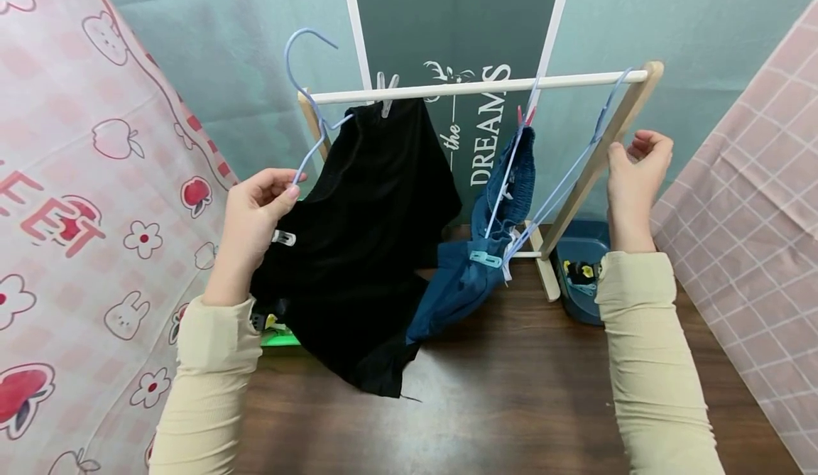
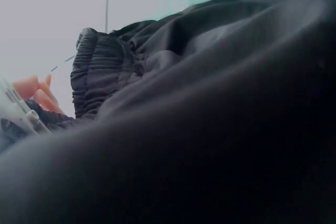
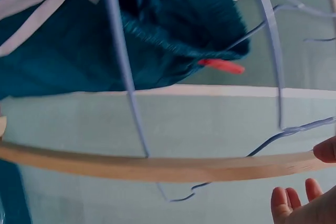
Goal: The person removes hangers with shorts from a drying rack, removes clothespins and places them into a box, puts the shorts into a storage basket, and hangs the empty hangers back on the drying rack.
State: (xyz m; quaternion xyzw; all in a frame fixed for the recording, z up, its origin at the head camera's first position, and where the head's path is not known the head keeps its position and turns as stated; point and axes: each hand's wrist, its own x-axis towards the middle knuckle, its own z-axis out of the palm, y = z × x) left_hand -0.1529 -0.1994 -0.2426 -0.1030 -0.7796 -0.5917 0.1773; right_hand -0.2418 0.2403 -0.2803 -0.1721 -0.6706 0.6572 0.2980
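My left hand (image 1: pixel 246 212) pinches one arm of a light-blue wire hanger (image 1: pixel 305 162), its hook standing up beside the rack's left end. Black elastic-waisted bottoms (image 1: pixel 358 241) hang from it; a clear clothespin (image 1: pixel 387 99) grips the waistband near the rod and another clear clothespin (image 1: pixel 284 238) sits by my left hand. In the left wrist view the black fabric (image 2: pixel 199 108) fills most of the picture. My right hand (image 1: pixel 635 180) is beside the rack's right wooden post (image 1: pixel 597 155), loosely curled, holding nothing. Blue drawstring pants (image 1: pixel 460 269) hang nearby with a teal clothespin (image 1: pixel 486 258) and a red clothespin (image 1: pixel 525 116).
A white rod (image 1: pixel 473 88) tops the drying rack, with blue wire hangers (image 1: pixel 597 134) at its right. Behind the post stands a dark blue bin (image 1: pixel 583 233) with small items inside. A green tray (image 1: pixel 280 339) shows below the black cloth. Patterned curtains (image 1: pixel 147 241) flank the wooden floor.
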